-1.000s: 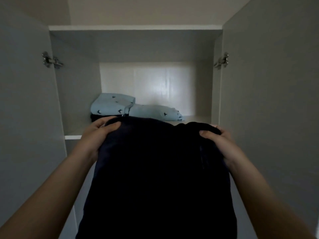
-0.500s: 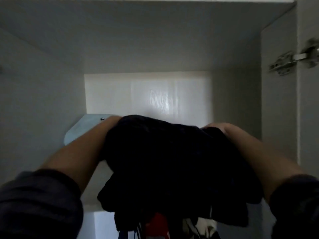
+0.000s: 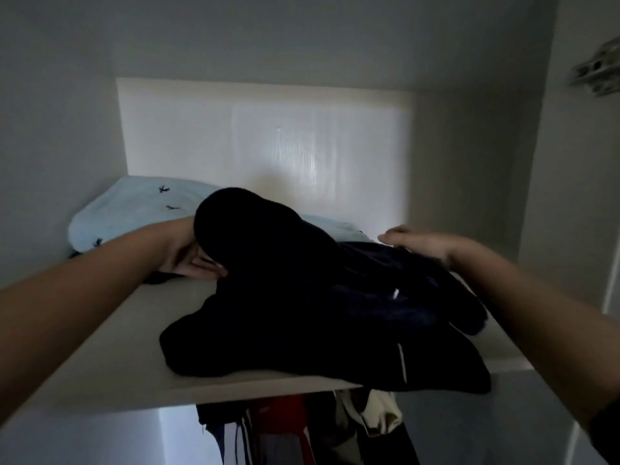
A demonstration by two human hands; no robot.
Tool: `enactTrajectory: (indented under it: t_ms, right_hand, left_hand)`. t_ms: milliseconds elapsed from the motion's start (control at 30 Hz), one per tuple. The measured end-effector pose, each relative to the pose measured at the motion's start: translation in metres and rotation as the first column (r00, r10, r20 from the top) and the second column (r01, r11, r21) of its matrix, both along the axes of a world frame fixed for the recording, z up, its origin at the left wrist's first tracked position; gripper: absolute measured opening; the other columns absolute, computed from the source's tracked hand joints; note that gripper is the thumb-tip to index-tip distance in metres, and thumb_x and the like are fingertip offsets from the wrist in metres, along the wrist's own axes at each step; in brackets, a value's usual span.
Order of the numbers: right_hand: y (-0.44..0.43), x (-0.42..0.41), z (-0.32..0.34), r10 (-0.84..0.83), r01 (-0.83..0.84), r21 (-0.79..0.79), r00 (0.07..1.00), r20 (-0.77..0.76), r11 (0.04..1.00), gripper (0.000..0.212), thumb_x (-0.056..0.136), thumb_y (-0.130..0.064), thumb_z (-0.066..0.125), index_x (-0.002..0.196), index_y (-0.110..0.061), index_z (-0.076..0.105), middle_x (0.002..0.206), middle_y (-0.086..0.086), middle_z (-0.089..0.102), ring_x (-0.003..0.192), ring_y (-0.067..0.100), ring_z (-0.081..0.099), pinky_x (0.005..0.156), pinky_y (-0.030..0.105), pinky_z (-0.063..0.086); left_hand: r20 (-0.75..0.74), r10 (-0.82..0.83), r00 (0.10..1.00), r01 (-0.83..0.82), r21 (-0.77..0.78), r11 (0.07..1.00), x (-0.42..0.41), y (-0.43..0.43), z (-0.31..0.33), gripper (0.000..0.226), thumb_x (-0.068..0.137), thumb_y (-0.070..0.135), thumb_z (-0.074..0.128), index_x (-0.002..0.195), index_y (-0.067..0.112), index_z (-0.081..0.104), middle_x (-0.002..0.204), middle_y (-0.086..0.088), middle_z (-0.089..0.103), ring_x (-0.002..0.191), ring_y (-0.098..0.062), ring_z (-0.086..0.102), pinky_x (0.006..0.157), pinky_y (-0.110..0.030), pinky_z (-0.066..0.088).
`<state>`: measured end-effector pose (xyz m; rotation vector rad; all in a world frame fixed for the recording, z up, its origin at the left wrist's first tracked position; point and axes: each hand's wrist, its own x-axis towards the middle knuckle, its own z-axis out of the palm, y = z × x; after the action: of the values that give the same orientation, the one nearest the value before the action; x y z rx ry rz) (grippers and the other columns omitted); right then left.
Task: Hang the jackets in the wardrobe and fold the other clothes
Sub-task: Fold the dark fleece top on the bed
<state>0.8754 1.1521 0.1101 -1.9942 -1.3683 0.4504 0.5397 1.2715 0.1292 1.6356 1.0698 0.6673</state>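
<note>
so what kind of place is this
Most likely inside a wardrobe at home: a white shelf holds a dark garment and a folded light blue garment, more clothes hang beneath it, and a door hinge shows at the right.

Dim wardrobe (image 3: 50, 129) (glossy back panel (image 3: 268, 135)).

A dark navy garment (image 3: 302, 313) lies rumpled on the wardrobe shelf (image 3: 117, 347), front edge overhanging; folded light-blue clothes (image 3: 134, 209) sit behind.
</note>
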Motion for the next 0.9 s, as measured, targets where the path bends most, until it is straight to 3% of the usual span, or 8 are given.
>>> enactTrajectory:
  t_ms: [167,367,467,567,667,767,833,900]
  right_hand:
    - [-0.060,-0.065,0.023,0.324,-0.332,0.046,0.937,0.126,0.942,0.074,0.058,-0.084,0.057,0.125,-0.056,0.045,0.124,-0.028,0.052,0.115,-0.007,0.050,0.104,0.022,0.036]
    - [-0.085,-0.120,-0.008,0.317,-0.392,-0.011,0.726,0.610,0.920,0.092,0.073,-0.044,0.070,0.146,-0.044,0.015,0.130,-0.017,0.049,0.114,0.004,0.051,0.078,0.017,0.041]
    - [-0.095,-0.127,-0.010,-0.074,-0.281,0.252,0.520,0.851,0.926,0.073,0.077,-0.025,0.061,0.140,-0.038,0.025,0.116,-0.005,0.058,0.102,0.021,0.059,0.069,0.029,0.042]
    - [-0.099,-0.145,-0.032,0.004,-0.355,0.123,0.338,0.941,0.927,0.074,0.079,-0.039,0.059,0.142,-0.039,0.021,0.125,-0.001,0.051,0.107,0.025,0.055,0.074,0.033,0.037]
    - [-0.103,-0.151,-0.026,0.360,-0.320,-0.214,0.526,0.771,0.923,0.077,0.077,-0.078,0.038,0.144,-0.043,0.024,0.143,-0.003,0.040,0.127,0.023,0.041,0.099,0.036,0.033]
    - [-0.083,-0.138,0.023,0.358,-0.366,-0.083,0.795,0.490,0.927,0.066,0.084,-0.077,0.024,0.129,-0.040,0.054,0.138,-0.009,0.050,0.126,0.014,0.047,0.102,0.029,0.033]
    - [-0.062,-0.134,0.025,0.251,-0.287,-0.038,0.757,0.603,0.957,0.057,0.092,-0.067,0.024,0.138,-0.040,0.043,0.147,-0.004,0.041,0.133,0.021,0.040,0.109,0.038,0.030]
    - [-0.048,-0.136,-0.003,0.352,-0.281,-0.215,0.673,0.651,0.935,0.054,0.098,-0.058,0.022,0.149,-0.039,0.023,0.160,-0.001,0.017,0.147,0.025,0.014,0.118,0.050,0.011]
  left_hand:
    - [-0.047,-0.201,0.979,0.191,-0.159,0.969,-0.019,-0.026,0.030,0.082,0.061,0.073,0.057,0.102,0.004,0.072,0.099,-0.024,0.070,0.087,-0.044,0.068,0.063,-0.047,0.059]
    - [-0.117,0.064,0.991,-0.064,0.004,0.998,-0.007,-0.063,0.025,0.009,0.088,0.014,0.055,0.086,0.005,0.055,0.051,-0.008,0.061,0.038,-0.019,0.059,0.035,-0.023,0.047]
    - [0.072,0.136,0.988,-0.136,-0.006,0.991,-0.018,-0.061,0.013,0.009,0.088,0.008,0.046,0.088,0.007,0.056,0.060,-0.011,0.064,0.049,-0.022,0.062,0.040,-0.025,0.050]
    - [-0.149,0.128,0.981,-0.126,0.021,0.992,-0.027,-0.060,-0.016,0.014,0.090,0.007,0.043,0.090,0.007,0.056,0.075,-0.015,0.060,0.061,-0.025,0.056,0.051,-0.024,0.046]
    - [-0.543,0.152,0.826,0.081,0.381,0.921,-0.021,-0.060,-0.027,0.033,0.089,0.009,0.052,0.123,0.007,0.048,0.118,-0.017,0.053,0.102,-0.026,0.054,0.077,-0.026,0.045]
    - [-0.473,0.223,0.852,0.349,0.832,0.430,0.001,-0.062,-0.001,0.067,0.083,0.002,0.051,0.145,0.023,0.035,0.147,-0.005,0.039,0.132,-0.022,0.039,0.106,-0.027,0.032]
    - [-0.427,0.205,0.881,0.352,0.880,0.319,0.023,-0.061,0.013,0.046,0.090,0.013,0.044,0.132,0.030,0.053,0.136,-0.002,0.055,0.122,-0.022,0.051,0.102,-0.032,0.040]
    - [-0.582,0.253,0.773,0.457,0.788,0.413,0.044,-0.047,-0.002,0.041,0.099,0.028,0.036,0.139,0.028,0.045,0.145,-0.005,0.046,0.130,-0.024,0.044,0.108,-0.038,0.034]
